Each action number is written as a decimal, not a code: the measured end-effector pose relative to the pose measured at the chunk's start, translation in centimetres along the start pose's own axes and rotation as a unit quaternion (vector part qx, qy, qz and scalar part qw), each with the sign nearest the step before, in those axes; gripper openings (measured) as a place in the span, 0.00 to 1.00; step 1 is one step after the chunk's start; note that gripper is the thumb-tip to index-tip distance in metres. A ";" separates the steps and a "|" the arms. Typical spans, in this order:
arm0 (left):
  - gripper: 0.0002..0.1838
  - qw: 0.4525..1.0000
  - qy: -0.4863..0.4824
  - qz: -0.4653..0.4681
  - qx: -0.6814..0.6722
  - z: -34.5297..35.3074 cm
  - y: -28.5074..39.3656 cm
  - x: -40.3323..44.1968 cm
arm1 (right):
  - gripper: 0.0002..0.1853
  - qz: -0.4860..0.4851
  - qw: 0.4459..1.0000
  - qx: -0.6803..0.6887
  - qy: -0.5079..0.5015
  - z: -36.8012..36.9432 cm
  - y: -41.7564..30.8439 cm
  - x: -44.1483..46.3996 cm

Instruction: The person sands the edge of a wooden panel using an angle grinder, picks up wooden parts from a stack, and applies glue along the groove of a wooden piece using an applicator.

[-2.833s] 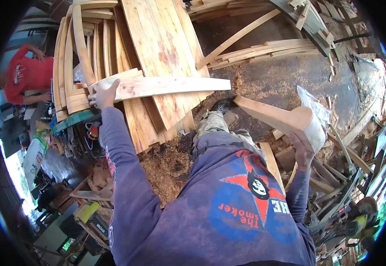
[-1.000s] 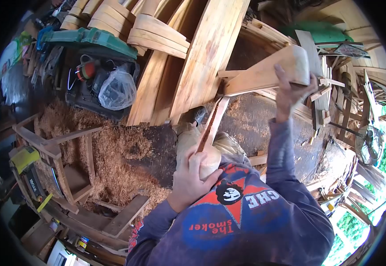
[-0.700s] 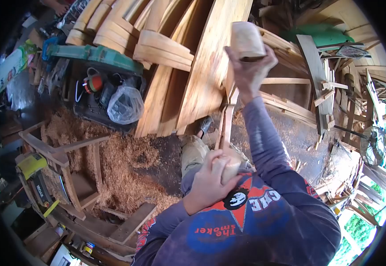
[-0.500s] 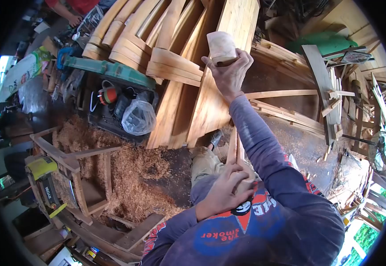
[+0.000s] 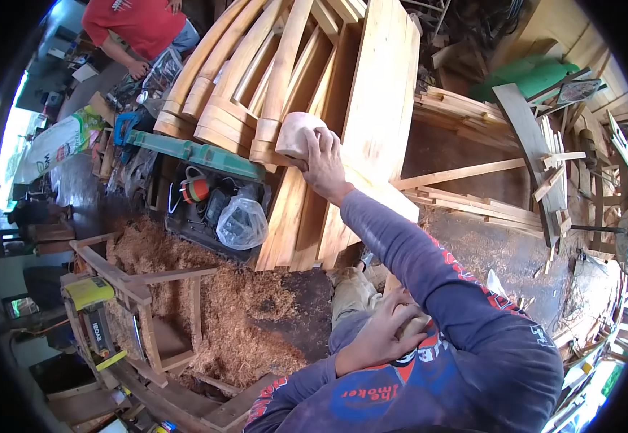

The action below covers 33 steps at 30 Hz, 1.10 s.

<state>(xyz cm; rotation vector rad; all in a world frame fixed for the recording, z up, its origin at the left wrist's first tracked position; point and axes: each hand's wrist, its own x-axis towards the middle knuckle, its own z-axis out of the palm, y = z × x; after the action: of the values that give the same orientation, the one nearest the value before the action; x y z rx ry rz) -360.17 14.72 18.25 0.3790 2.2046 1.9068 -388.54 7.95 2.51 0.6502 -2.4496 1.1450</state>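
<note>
A bare right hand (image 5: 324, 162) closes over the rounded end of a pale wooden piece (image 5: 299, 133) at the upper centre of the frame, by a stack of curved timbers (image 5: 221, 126); whether they touch is unclear. The left hand (image 5: 380, 332), fingers curled, grips a second piece (image 5: 414, 326) before a purple shirt (image 5: 480, 404), lower centre. A person in red (image 5: 137, 29) is upper left.

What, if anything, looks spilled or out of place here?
Wood shavings lie strewn over the floor beside the open case, untidy loose litter. Nothing odd shows on the wooden piece in the right hand.
</note>
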 end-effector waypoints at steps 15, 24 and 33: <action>0.26 0.975 -0.062 -0.005 -0.215 8.4 -1.6 5.0 | 0.26 0.480 0.851 0.206 -0.057 -40.2 -3.6 -23.7; 0.41 0.671 -0.610 -0.237 -0.349 17.1 -5.8 16.3 | 0.52 0.552 0.811 -0.143 0.132 -45.8 -13.6 -30.6; 0.34 0.638 -0.733 0.205 0.120 27.4 -28.9 20.9 | 0.37 0.515 0.855 -0.024 0.053 -51.4 -11.3 -33.8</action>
<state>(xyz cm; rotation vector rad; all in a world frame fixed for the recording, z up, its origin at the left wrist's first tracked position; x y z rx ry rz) -373.06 43.30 -14.08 1.7681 1.1141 0.6106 -347.94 50.47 23.97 -0.8682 -2.7079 1.3558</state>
